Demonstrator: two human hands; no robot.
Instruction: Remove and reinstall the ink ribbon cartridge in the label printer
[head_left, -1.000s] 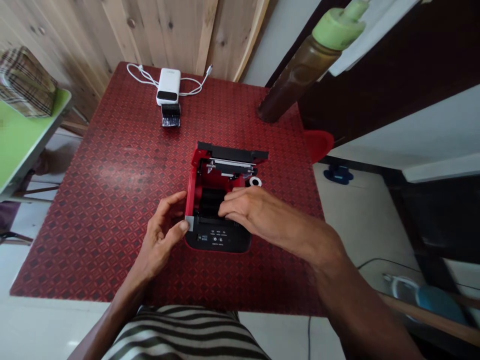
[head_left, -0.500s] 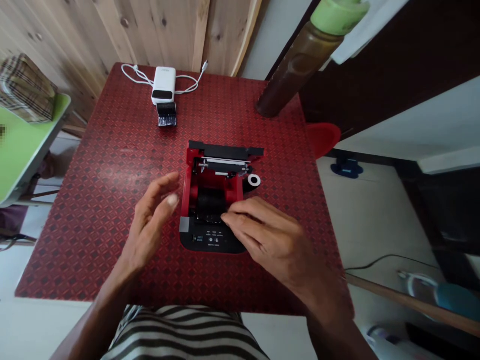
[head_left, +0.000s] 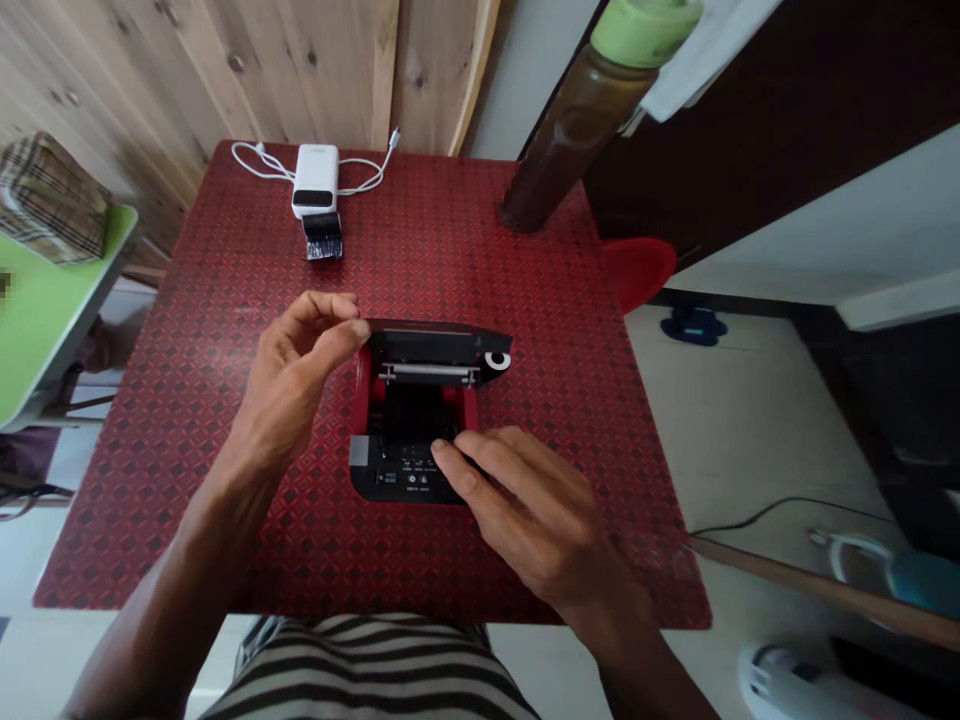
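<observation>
In front of me on the table stands a small red-and-black label printer [head_left: 360, 485], its lid [head_left: 435, 345] partly raised. My left hand [head_left: 296, 365] pinches the lid's left corner between thumb and fingers. A black roll [head_left: 412, 410] lies inside the red compartment. My right hand [head_left: 525, 500] is at the compartment's front right, thumb and fingertips closed on the front end of the black roll's strip, just over the button panel. The exact grip is partly hidden by the fingers.
A white core ring [head_left: 497, 361] shows right of the lid. Farther back are a white power bank [head_left: 315, 175] with a cable, a small black roll [head_left: 323, 237] and a tall brown bottle [head_left: 551, 140] with a green cap. A red stool [head_left: 637, 270] stands beyond the table's right edge.
My left hand has moved up and taken hold of the lid, which has swung partway down toward me. My right hand has stayed at the front of the compartment.
</observation>
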